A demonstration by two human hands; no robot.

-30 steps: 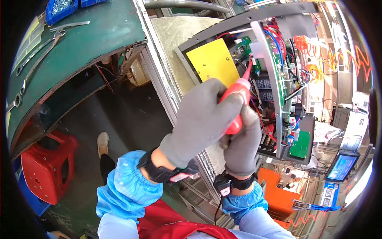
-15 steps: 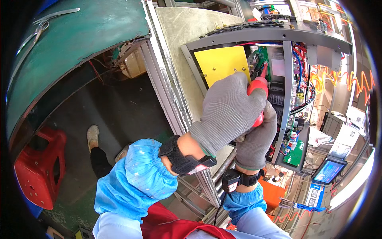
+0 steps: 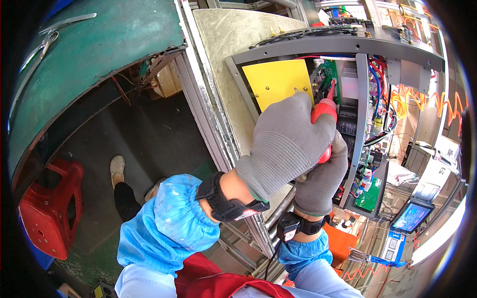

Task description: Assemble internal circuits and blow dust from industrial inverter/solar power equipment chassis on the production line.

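Note:
My left hand, in a grey knit glove, is closed around a red screwdriver-like tool. The tool's narrow red tip points at a green circuit board inside an open grey metal chassis. Whether the tip touches the board cannot be made out. My right hand, gloved the same way, curls against the tool's rounded lower end, its fingers partly hidden behind my left hand. Just left of the board, a yellow plate with small screws sits in the chassis, beside my left knuckles.
Wires and a second green board fill the chassis's right side. A green-topped bench holds a long metal tool at the far left. Below it stands a red stool. A small screen and orange coiled hoses are on the right.
Both hands keep their hold, and the tool's shaft tilts slightly at the board. The chassis sits slightly lower and further right in view.

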